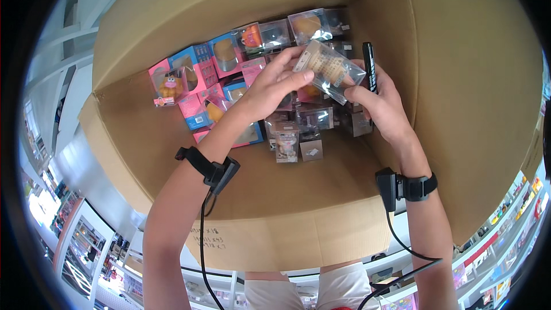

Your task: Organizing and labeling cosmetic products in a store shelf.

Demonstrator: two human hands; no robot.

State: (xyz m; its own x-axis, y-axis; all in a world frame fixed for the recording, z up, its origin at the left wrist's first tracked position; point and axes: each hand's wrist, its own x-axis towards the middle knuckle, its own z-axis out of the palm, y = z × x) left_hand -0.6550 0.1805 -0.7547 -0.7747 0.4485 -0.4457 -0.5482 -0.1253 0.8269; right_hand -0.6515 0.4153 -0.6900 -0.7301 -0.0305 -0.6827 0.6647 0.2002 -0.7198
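Observation:
Both hands hold a clear plastic box with a beige figure inside (329, 69), tilted above the inside of a large cardboard box (292, 245). My left hand (280, 82) grips its left end; my right hand (379, 99) holds its right end. A black marker (369, 66) stands upright between the fingers of my right hand. Beneath lie several packaged toys: pink and blue window boxes (202, 62), a clear pack with an orange figure (170, 88), another orange one (252, 35), and a clear pack with a small light figure (287, 142). My hands hide part of the pile.
The cardboard box's walls surround the pile, with a wide flap (469, 94) out to the right. Its near flap bears handwriting. Black straps with small devices (224, 174) sit on both wrists, cables trailing down. Shelves with goods (503, 241) stand at lower right and lower left.

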